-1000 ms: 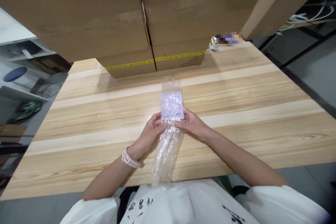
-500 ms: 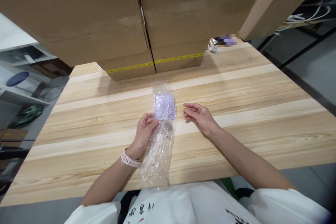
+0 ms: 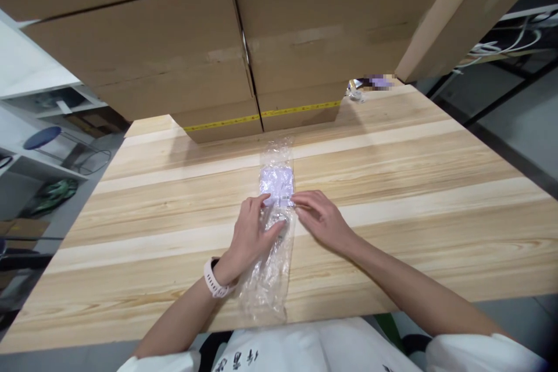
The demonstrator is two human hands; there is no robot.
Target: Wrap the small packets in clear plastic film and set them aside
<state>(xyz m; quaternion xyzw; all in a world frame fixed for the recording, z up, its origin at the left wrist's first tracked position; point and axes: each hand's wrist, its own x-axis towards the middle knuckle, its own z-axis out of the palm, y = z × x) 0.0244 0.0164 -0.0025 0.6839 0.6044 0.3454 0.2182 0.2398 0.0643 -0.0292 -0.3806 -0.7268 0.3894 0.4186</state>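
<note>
A long strip of clear bubble wrap (image 3: 268, 285) lies lengthwise in front of me. A flat light-purple box (image 3: 276, 180) shows at its upper part, apparently beneath the clear film. Just below the box, a small round grey item is partly covered by my left thumb. My left hand (image 3: 253, 232), with a pale wristband, rests over the strip's left side, thumb and fingers spread apart. At the opposite edge, by the box's lower right corner, my right hand (image 3: 325, 218) pinches the wrap between thumb and fingertips.
The wooden table (image 3: 414, 186) spreads to both sides. Large cardboard boxes (image 3: 174, 64) stand along its back, with a yellow measuring tape (image 3: 300, 109) across their lower front. A small clear plastic piece (image 3: 356, 95) lies at the back right. A blue stool (image 3: 42, 138) stands left.
My right hand has moved left to the wrap's edge. My left hand has shifted over the strip, its thumb now spread across it. The wrap has been straightened around the purple box.
</note>
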